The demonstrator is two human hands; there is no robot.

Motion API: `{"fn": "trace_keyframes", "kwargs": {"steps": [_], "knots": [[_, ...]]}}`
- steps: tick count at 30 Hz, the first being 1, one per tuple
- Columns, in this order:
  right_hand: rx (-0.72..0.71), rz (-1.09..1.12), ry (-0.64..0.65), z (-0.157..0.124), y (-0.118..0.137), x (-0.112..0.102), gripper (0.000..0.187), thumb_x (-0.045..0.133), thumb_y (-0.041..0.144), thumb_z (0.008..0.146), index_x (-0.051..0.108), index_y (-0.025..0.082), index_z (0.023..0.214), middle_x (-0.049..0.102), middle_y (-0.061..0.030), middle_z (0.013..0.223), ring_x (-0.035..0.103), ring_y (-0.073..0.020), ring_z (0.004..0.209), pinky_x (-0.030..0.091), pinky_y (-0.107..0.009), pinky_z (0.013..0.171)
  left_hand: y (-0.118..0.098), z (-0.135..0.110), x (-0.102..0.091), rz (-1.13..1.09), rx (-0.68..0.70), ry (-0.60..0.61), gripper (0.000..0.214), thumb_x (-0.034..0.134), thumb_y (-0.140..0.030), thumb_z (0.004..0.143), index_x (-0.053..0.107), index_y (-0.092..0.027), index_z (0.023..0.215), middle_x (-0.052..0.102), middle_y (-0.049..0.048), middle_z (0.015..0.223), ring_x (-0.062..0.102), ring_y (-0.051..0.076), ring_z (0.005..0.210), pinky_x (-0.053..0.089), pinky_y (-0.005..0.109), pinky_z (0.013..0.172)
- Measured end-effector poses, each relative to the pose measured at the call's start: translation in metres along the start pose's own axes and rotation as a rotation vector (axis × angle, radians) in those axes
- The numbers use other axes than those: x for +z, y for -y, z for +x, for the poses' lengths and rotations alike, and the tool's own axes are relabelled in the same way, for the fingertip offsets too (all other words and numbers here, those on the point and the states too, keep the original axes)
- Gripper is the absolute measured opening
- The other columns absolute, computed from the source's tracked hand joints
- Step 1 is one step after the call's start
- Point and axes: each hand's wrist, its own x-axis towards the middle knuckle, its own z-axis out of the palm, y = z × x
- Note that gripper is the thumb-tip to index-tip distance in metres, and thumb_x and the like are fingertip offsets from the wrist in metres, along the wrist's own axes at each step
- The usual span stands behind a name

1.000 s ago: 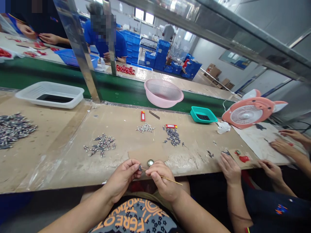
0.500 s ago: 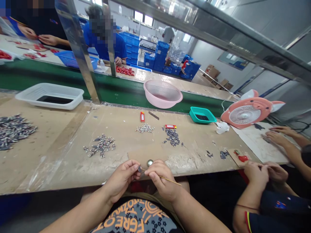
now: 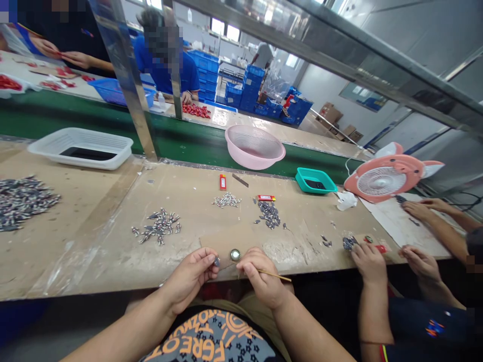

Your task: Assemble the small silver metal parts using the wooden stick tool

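My left hand (image 3: 198, 269) pinches a small dark grey piece (image 3: 217, 261) between thumb and fingertips. My right hand (image 3: 261, 276) is closed round a thin wooden stick (image 3: 277, 275), whose back end sticks out to the right; its tip is too fine to make out. A gap separates the two hands. Just beyond them a bottle cap (image 3: 235, 255) lies on a piece of cardboard (image 3: 215, 239). Farther up the table are a pile of grey pieces (image 3: 269, 213), a pile of pale striped pieces (image 3: 226, 200) and, to the left, a mixed grey-and-white pile (image 3: 160, 225).
Two red lighters (image 3: 222, 182) and a flat metal strip (image 3: 240, 180) lie mid-table. Behind are a pink basket (image 3: 254, 160), a white tray (image 3: 81, 160) and a teal tray (image 3: 316, 187). A pink fan (image 3: 390, 176) stands right. Co-workers' hands (image 3: 372, 261) work close by on the right.
My right hand has drawn a little to the right with the stick, away from the grey piece. At right, a co-worker's hand has reached forward to a small grey pile.
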Motion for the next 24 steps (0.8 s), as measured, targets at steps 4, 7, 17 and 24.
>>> {"fn": "trace_keyframes", "kwargs": {"steps": [4,7,17,24], "knots": [[0.058,-0.135,0.004,-0.007,-0.021,-0.001,0.021,0.046,0.021,0.091,0.064,0.018,0.082,0.064,-0.0045,0.075,0.056,-0.0169,0.075,0.043,-0.035,0.077,0.000,0.000,0.000,-0.004,0.001,-0.005,0.014,0.066,-0.029,0.078,0.061,-0.016,0.079,0.060,0.0012,0.071,0.054,0.011,0.065,0.042,0.023,0.063],[0.070,-0.152,0.001,-0.009,-0.026,0.000,0.020,0.046,0.021,0.091,0.064,0.018,0.082,0.064,-0.0046,0.075,0.056,-0.0171,0.075,0.043,-0.035,0.077,0.000,0.000,0.000,-0.002,-0.002,-0.005,0.014,0.066,-0.029,0.078,0.061,-0.016,0.079,0.060,0.0015,0.071,0.053,0.011,0.066,0.042,0.023,0.063],[-0.039,0.115,-0.009,0.001,0.014,0.007,0.024,0.040,0.021,0.092,0.063,0.020,0.086,0.064,-0.0038,0.076,0.058,-0.0165,0.075,0.046,-0.036,0.079,0.001,0.001,0.001,0.019,0.002,0.009,0.014,0.065,-0.029,0.079,0.060,-0.015,0.078,0.059,0.0011,0.068,0.052,0.011,0.064,0.041,0.023,0.062],[-0.029,0.077,0.005,0.009,0.014,0.012,0.025,0.040,0.024,0.093,0.062,0.020,0.082,0.065,-0.0034,0.074,0.058,-0.0160,0.072,0.044,-0.035,0.079,0.000,0.000,0.001,0.014,-0.008,0.029,0.016,0.067,-0.030,0.077,0.062,-0.015,0.077,0.060,0.0014,0.065,0.052,0.012,0.063,0.041,0.023,0.062]]}}
